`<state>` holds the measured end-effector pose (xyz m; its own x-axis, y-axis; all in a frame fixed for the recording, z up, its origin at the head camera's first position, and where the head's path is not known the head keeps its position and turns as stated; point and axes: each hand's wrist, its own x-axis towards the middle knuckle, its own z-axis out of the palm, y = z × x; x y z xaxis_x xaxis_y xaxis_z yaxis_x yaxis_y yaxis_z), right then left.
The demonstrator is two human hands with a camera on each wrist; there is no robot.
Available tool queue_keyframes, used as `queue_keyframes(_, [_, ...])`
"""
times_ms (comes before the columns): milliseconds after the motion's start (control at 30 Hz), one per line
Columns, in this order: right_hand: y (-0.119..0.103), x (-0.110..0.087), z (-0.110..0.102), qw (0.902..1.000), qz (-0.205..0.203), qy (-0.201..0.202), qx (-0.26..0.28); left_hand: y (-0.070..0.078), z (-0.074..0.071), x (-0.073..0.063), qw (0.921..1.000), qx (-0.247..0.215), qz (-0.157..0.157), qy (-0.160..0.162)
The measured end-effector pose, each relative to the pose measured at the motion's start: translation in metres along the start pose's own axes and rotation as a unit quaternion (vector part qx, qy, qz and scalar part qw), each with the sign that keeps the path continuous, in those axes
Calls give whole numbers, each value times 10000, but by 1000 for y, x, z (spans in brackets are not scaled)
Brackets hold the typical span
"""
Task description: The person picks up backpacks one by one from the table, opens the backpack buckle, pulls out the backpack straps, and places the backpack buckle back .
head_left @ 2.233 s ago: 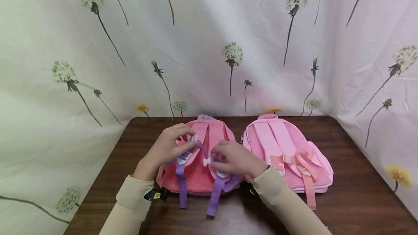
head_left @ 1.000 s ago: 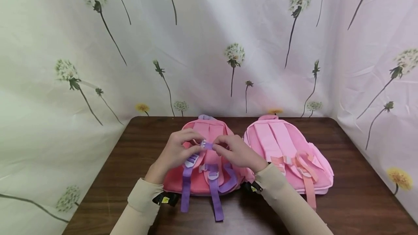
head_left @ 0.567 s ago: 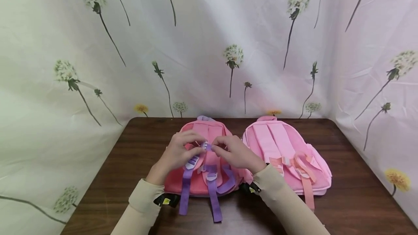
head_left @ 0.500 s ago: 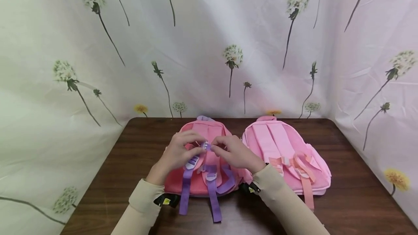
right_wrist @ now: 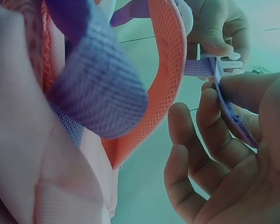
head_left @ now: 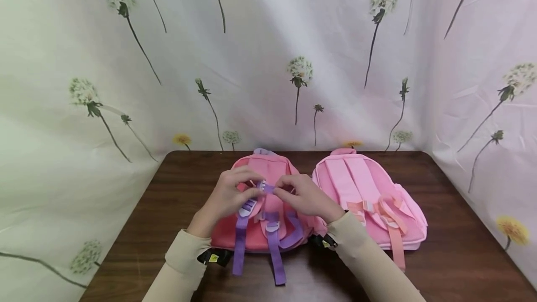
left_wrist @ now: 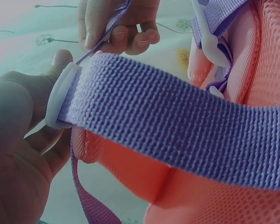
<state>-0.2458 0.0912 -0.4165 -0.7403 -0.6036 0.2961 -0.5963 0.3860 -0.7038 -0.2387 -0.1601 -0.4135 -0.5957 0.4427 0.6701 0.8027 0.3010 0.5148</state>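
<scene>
A coral-pink backpack (head_left: 235, 234) with purple straps lies back side up on the table. My left hand (head_left: 230, 195) pinches a white plastic buckle (head_left: 262, 185) between thumb and fingers, raised above the backpack. Close to it on the right, my right hand (head_left: 304, 195) pinches the purple webbing strap (head_left: 268, 189) that runs through this buckle. In the left wrist view the buckle (left_wrist: 60, 95) has webbing threaded through it. The right wrist view shows the strap's loose end (right_wrist: 231, 112) between my thumb and fingers. Another white buckle (head_left: 272, 227) sits lower on the right shoulder strap.
A light pink backpack (head_left: 377, 185) with peach straps lies just right of the coral one. Both rest on a dark wooden table (head_left: 176, 199). Two purple strap tails (head_left: 277, 264) hang toward the front. A dandelion-print cloth (head_left: 260, 59) stands behind the table.
My right hand has gone from the lower white buckle up to the webbing beside my left hand. The left hand has shifted slightly right. Over the last half second both barely move.
</scene>
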Motion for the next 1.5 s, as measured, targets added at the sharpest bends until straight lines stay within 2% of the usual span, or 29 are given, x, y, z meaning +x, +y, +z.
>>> queue_keyframes(267, [-5,2,-3,10000,-8,-33,-41,-1,0,1,9999,95,11,-49])
queue_keyframes(633, [-3,3,-2,10000,-30,25,-64,-2,4,1,9999,-71,23,-87])
queue_keyframes(833, [-3,2,-1,10000,-57,29,-8,-4,8,1,9998,-97,133,-107])
queue_keyframes(1500, [8,-3,-2,9999,105,-81,-46,-3,9,-2,9999,-85,61,-43])
